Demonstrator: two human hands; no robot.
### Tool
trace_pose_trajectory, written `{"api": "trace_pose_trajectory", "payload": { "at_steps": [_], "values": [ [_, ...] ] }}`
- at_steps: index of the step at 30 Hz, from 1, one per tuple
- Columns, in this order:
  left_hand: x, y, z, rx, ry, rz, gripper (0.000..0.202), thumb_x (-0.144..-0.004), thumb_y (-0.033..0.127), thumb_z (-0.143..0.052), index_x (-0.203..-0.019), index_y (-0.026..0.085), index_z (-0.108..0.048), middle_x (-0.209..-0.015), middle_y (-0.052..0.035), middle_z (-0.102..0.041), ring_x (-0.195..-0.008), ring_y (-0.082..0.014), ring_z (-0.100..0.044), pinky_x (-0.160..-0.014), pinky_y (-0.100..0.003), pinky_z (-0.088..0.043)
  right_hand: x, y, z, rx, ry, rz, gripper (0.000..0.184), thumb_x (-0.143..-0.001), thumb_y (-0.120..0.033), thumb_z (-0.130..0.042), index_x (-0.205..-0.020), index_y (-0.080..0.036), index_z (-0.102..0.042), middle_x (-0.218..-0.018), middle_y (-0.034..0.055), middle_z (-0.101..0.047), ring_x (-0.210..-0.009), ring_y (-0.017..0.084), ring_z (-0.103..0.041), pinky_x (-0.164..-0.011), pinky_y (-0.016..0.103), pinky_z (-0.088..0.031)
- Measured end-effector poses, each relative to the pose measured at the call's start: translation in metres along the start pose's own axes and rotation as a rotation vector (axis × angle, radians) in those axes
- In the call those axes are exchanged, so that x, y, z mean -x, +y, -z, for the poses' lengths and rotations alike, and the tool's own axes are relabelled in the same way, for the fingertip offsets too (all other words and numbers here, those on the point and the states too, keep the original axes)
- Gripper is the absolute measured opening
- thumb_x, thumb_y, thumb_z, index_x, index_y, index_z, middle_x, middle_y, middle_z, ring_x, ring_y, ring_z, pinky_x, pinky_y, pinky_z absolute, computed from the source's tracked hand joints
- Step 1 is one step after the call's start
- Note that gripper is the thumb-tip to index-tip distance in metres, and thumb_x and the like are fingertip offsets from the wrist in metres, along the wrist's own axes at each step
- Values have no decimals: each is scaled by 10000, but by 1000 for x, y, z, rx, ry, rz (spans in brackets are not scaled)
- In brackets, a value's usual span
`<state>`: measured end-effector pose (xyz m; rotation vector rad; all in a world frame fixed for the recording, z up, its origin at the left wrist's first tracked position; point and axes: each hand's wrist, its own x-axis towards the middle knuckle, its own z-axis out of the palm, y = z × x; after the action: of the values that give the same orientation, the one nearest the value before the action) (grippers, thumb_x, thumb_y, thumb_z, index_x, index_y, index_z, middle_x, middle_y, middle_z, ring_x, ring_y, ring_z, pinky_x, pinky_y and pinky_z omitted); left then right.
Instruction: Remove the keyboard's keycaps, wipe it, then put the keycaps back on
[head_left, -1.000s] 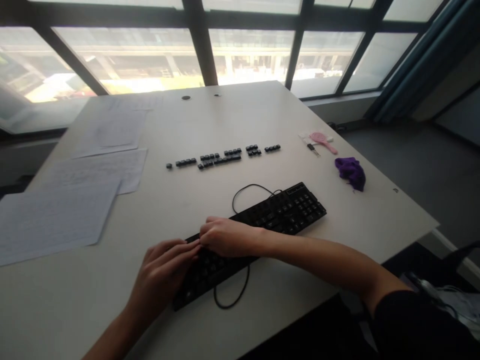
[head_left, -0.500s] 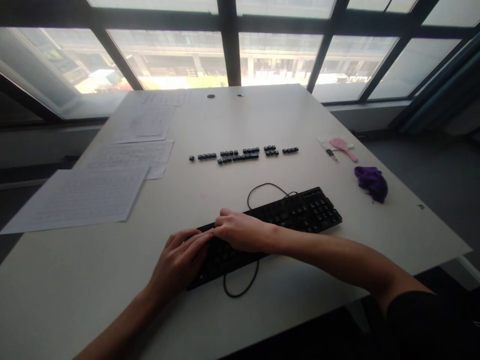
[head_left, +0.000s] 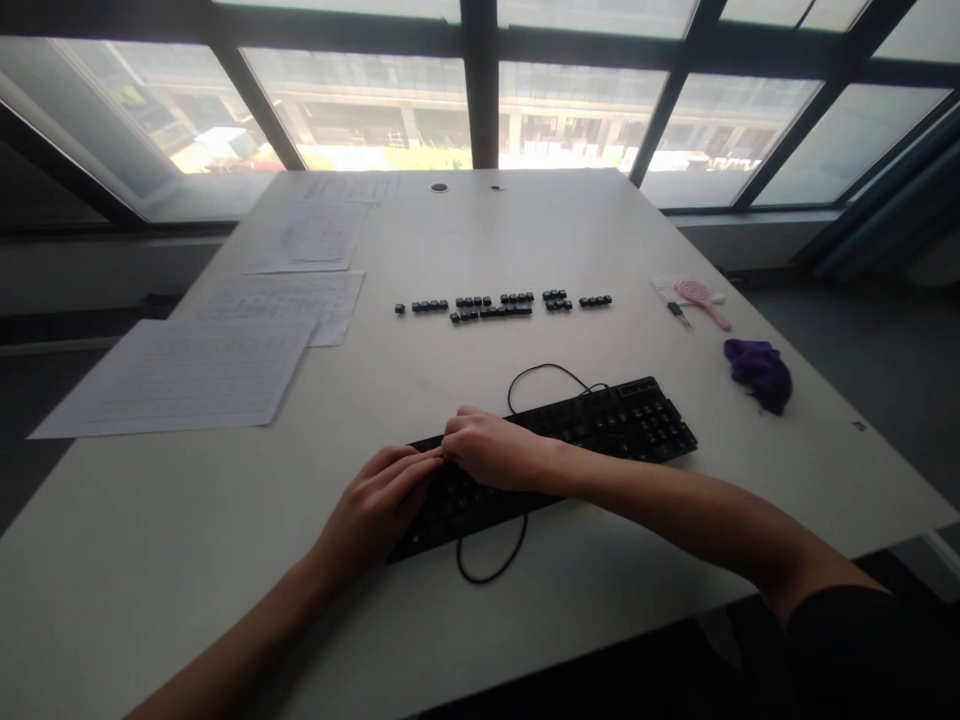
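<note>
A black keyboard [head_left: 600,425] lies at a slant on the table, its right end farther from me. My left hand [head_left: 379,500] grips its left end, with the fingers reaching over the upper rows of keys. Close against those fingertips, my right hand [head_left: 491,450] is closed in a pinch at the upper left keys. Whatever is in that pinch is hidden behind the knuckles. Beyond the keyboard, several loose black keycaps [head_left: 506,311] stand in short rows. The keyboard's cable [head_left: 487,580] loops out in front of it and behind it.
Printed sheets of paper [head_left: 180,375] overlap along the table's left side. On the right lie a pink hairbrush [head_left: 701,298], a small black-and-metal tool [head_left: 678,314] and a crumpled purple cloth [head_left: 759,375]. Windows border the far edge of the white table [head_left: 547,235].
The whole view has shifted slightly, so things sit a little farther right. Both hands keep the same place on the keyboard, and the loose keycaps lie as before.
</note>
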<state>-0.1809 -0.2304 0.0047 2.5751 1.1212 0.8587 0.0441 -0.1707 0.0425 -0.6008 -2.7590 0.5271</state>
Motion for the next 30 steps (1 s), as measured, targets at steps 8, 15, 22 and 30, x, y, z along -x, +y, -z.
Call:
{"api": "trace_pose_trajectory", "payload": {
  "at_steps": [8,15,22,30],
  "values": [
    [-3,3,0,-2,-19,-7,367,-956,116,-541,-1309,205,-586,-1207,-90,-675,-1079,-222,-597,-953,-397,-523,2,3,0,8,-27,71,221,-892,31,-517,-938,-93,-694,-935,112,-634,-904,206,-516,-829,297,-469],
    [-5,1,4,-57,-117,-35,392,-962,137,-520,-1333,243,-587,-1283,-99,-622,-1085,-241,-573,-952,-439,-524,20,6,0,-324,304,-164,174,-923,-56,-554,-907,-126,-712,-1028,89,-633,-916,159,-608,-853,292,-507],
    [-8,2,5,-79,-138,-37,381,-950,137,-509,-1303,229,-618,-1254,-109,-622,-1077,-253,-567,-936,-445,-538,22,0,-16,-418,403,-222,148,-900,-65,-607,-906,-140,-734,-1014,80,-676,-927,160,-645,-869,296,-521],
    [-7,3,6,-80,-151,-16,394,-947,128,-511,-1314,232,-609,-1271,-103,-614,-1095,-258,-555,-953,-447,-520,23,-2,-21,-254,334,-236,142,-911,-84,-615,-884,-147,-739,-921,80,-715,-910,178,-637,-853,295,-504]
  ]
}}
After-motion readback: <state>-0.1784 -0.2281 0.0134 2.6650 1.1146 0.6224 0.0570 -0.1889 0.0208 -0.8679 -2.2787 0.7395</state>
